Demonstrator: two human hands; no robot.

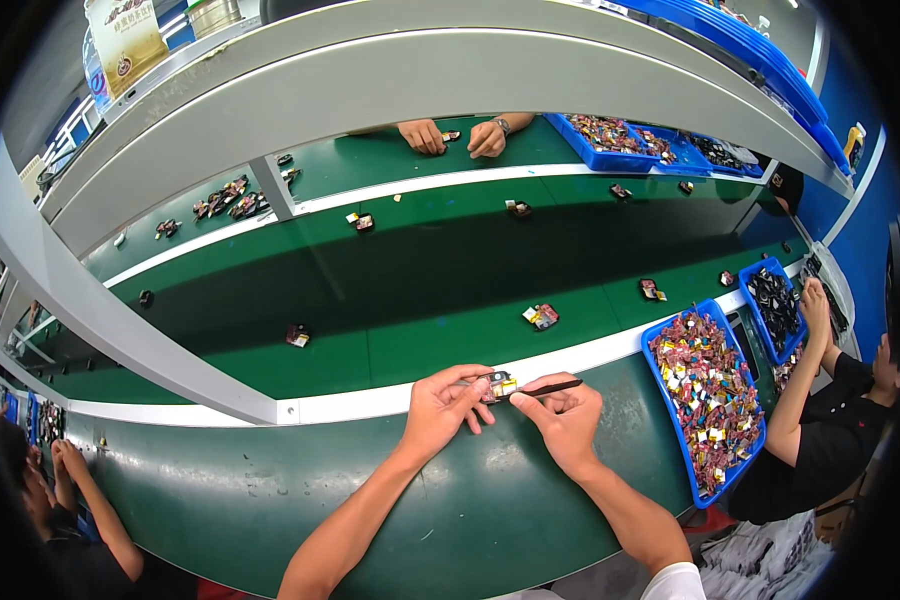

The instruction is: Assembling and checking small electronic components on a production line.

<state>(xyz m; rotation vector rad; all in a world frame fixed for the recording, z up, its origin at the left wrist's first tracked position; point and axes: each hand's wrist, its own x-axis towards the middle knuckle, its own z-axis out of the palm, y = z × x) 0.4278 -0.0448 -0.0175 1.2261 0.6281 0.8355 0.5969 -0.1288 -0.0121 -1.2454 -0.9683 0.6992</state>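
Note:
Between the thumb and fingers of my left hand is a small electronic assembly, black-edged with yellow and white patches. My right hand pinches a thin black pen-like tool, its tip at the assembly's right side. Whether the tip touches cannot be made out. Both hands are above the near green worktop, close to its pale metal edge strip. To my right, a blue tray holds a heap of small pink, yellow and white parts.
Beyond the edge strip, a green conveyor belt carries scattered assemblies, one nearby. A grey metal frame spans overhead. Co-workers sit left and right; another person's hands work across the belt. A second blue tray holds black parts.

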